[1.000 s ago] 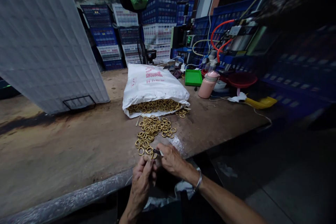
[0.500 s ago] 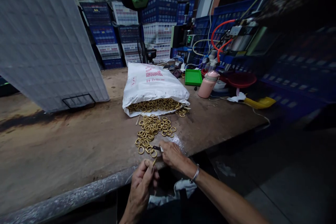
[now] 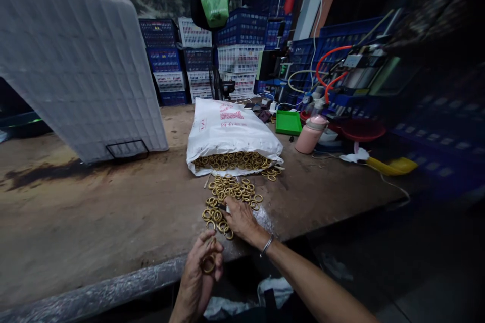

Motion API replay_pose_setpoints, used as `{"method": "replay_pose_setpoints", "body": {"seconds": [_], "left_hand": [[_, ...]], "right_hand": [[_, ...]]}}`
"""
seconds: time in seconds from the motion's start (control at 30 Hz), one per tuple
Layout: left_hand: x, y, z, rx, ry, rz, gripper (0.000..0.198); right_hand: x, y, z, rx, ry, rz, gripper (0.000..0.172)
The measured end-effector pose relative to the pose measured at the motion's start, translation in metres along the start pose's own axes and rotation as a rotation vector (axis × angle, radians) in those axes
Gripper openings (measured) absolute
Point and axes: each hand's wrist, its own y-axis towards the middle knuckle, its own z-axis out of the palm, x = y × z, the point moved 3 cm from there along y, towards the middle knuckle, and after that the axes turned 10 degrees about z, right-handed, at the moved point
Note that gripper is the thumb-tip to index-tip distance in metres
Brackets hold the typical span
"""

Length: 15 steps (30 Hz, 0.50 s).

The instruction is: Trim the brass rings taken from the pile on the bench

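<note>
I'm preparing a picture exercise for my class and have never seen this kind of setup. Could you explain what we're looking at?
There is no machine doing the work: these are a person's bare hands. The view comes from one camera worn on the head, looking forward and down.

On the table lies a white sack, its open end showing gold-coloured rings. More loose rings are heaped in front of it. Farther back are a green tray and a pink bottle.

The left hand holds a ring in its curled fingers. The right hand grips a small dark-tipped tool over the heap; its exact type is unclear.
</note>
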Motion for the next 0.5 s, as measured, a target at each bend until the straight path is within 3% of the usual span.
{"method": "replay_pose_setpoints", "body": {"seconds": [0.23,0.5], "left_hand": [[-0.003,0.011,-0.011,-0.098,-0.073,-0.072,0.021],[0.0,0.033,0.008,0.005,0.09,-0.005,0.022]], "right_hand": [[-0.007,0.004,0.001,0.008,0.021,-0.01,0.012],[-0.022,0.006,-0.005,0.025,0.062,0.006,0.011]]}}
